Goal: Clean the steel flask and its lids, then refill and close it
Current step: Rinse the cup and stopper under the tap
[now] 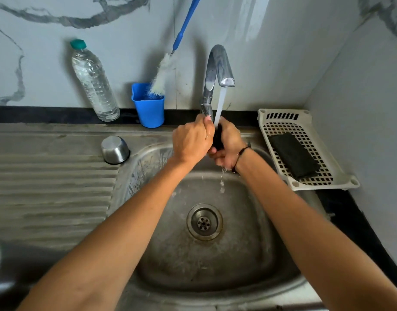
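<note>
Both hands, left hand (190, 140) and right hand (229, 144), grip a black lid (217, 139) under the tap (217, 68); steel cap (115, 149) waits left; refilling remains.

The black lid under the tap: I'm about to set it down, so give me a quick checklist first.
1. Black lid held by both the left hand and right hand: ok.
2. Water stream hits it: ok.
3. Lid fully rinsed: cannot tell, hands cover it.
4. Steel cup lid sits upturned on the drainboard, space beside it: ok.
5. Tap off: not ok.
6. Flask in view: not ok.
</note>
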Demonstrator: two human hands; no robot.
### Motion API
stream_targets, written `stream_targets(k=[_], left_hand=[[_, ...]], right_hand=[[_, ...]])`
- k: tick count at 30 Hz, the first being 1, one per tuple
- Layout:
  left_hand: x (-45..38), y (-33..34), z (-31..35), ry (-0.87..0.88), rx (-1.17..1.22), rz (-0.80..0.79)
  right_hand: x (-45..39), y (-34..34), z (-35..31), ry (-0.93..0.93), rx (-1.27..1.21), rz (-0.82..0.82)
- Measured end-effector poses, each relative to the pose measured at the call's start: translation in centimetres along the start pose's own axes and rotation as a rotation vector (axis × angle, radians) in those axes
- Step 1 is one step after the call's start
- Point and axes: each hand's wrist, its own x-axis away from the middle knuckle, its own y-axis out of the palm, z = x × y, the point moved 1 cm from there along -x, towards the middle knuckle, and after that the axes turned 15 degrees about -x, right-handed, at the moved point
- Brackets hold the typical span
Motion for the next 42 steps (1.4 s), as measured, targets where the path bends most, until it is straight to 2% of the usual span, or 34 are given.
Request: stream_targets(k=[2,4,6,9,12,14,15,17,19,22,24,26,28,31,33,35,39,40,42], left_hand=[[0.2,0.8,-0.9,0.149,-0.019,0.095],[0.6,0.8,-0.8,0.122,0.080,-0.024],[0.2,0.0,0.1,-0.171,0.245,-0.275],[-1.0,-0.2,1.0,-0.621,0.531,-0.623],[-1.3,-0.3,0.1,-0.869,0.775,-0.936],[-0.6,-0.3,-0.1,-0.920,0.847,-1.065],[-0.3,-0.2,0.0,-0.927,0.861,-1.071],[0.2,0.6,0.2,-0.962,0.907,-0.932],[0.8,1.3,0.4,-0.969,0.963,-0.740],[1.2,1.1,0.5,-0.879,0.839,-0.576],[1.0,1.1,0.4,-0.797,0.716,-0.466],[0.9,0.8,0.6,-0.682,0.585,-0.373],[1.2,1.1,0.5,-0.488,0.472,-0.241],[1.8,1.6,-0.1,-0.203,0.233,-0.031],[1.9,1.9,-0.3,-0.101,0.189,0.030],[1.9,1.6,0.1,-0.204,0.295,-0.129],[1.2,1.2,0.2,-0.771,0.719,-0.724],[1.1,1.0,0.1,-0.844,0.815,-0.821],[0.9,1.0,0.1,-0.887,0.834,-0.849]], right_hand=[[-0.1,-0.7,0.1,0.128,-0.057,-0.077],[-0.4,-0.7,0.4,0.073,-0.038,-0.049],[-0.7,-0.3,0.6,-0.170,0.049,0.053],[-1.1,0.0,1.0,-0.592,0.316,0.200],[-0.9,-0.9,1.9,-0.901,0.649,0.223],[-0.4,-1.3,2.3,-1.051,0.833,0.206],[-0.2,-1.3,2.5,-1.112,0.875,0.185],[-0.4,-1.3,2.7,-1.133,0.873,0.175],[-0.5,-0.8,2.5,-1.041,0.762,0.194],[-1.2,0.0,1.9,-0.885,0.723,0.224],[-1.5,0.2,1.2,-0.725,0.652,0.179],[-1.6,0.3,0.6,-0.486,0.370,0.098],[-1.0,0.0,0.2,-0.213,0.137,0.018],[-0.4,-1.0,-0.2,0.117,0.026,-0.123],[-0.4,-1.6,-0.2,0.183,0.015,-0.181],[-0.5,-1.6,-0.1,0.001,0.140,-0.114],[-0.8,-1.2,1.1,-0.676,0.736,0.078],[-0.8,-1.2,1.6,-0.776,0.832,0.081],[-1.0,-1.4,2.2,-0.854,0.950,0.106]])
